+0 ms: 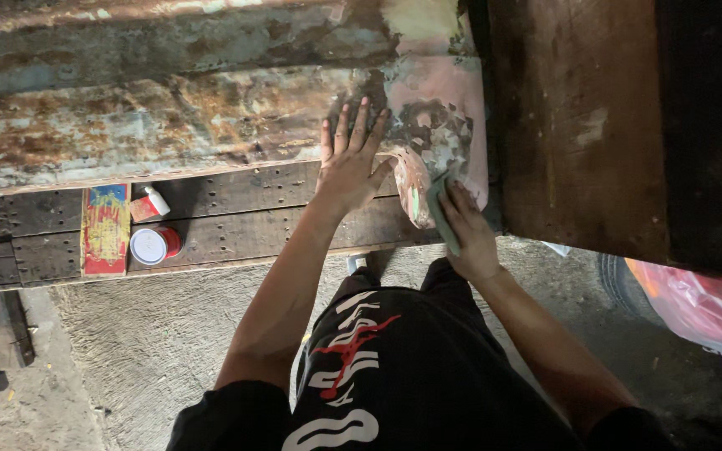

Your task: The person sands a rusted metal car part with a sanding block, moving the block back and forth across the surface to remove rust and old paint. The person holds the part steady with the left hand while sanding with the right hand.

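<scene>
My left hand lies flat with fingers spread on a rusty, peeling metal panel. To its right, my right hand grips a grey-green sheet of sandpaper and presses it against the lower edge of a pink filler patch on the same panel. The filler is chipped and mottled where the two hands meet. Below the hands I see my black shorts with a red and white print.
On dark wooden planks under the panel stand a round red tin with a white lid, a small red and white bottle and a paint-smeared flat board. A dark brown panel rises at right, a red plastic bag below it.
</scene>
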